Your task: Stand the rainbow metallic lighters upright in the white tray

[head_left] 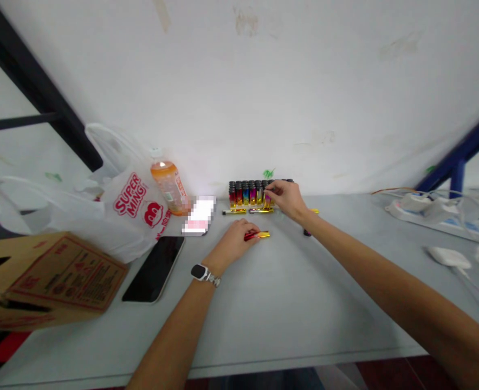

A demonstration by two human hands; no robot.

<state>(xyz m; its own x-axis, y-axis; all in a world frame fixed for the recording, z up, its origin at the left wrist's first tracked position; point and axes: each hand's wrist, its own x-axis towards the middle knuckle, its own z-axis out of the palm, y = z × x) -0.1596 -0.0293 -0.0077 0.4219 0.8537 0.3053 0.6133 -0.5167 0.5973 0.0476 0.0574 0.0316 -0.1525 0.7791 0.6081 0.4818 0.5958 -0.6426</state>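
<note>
Rows of upright lighters (246, 194) with black tops and shiny red, blue and gold bodies stand by the wall. My right hand (285, 196) pinches a gold and purple lighter (267, 201) upright at the front of the rows, toward their right side. Nearer to me, my left hand (239, 237) has its fingers closed on a red and gold lighter (263, 235) lying sideways. Two gold lighters lie flat before the rows, one at the left (234, 212) and one in the middle (261, 210). Another dark-ended object (307, 233) is partly hidden by my right forearm.
At the left are a cardboard box (60, 276), a white plastic bag (121, 206), an orange drink bottle (170, 184), a black phone (155, 269) and a pixelated bright object (199, 215). A power strip (426, 216) and white charger (450, 257) lie right.
</note>
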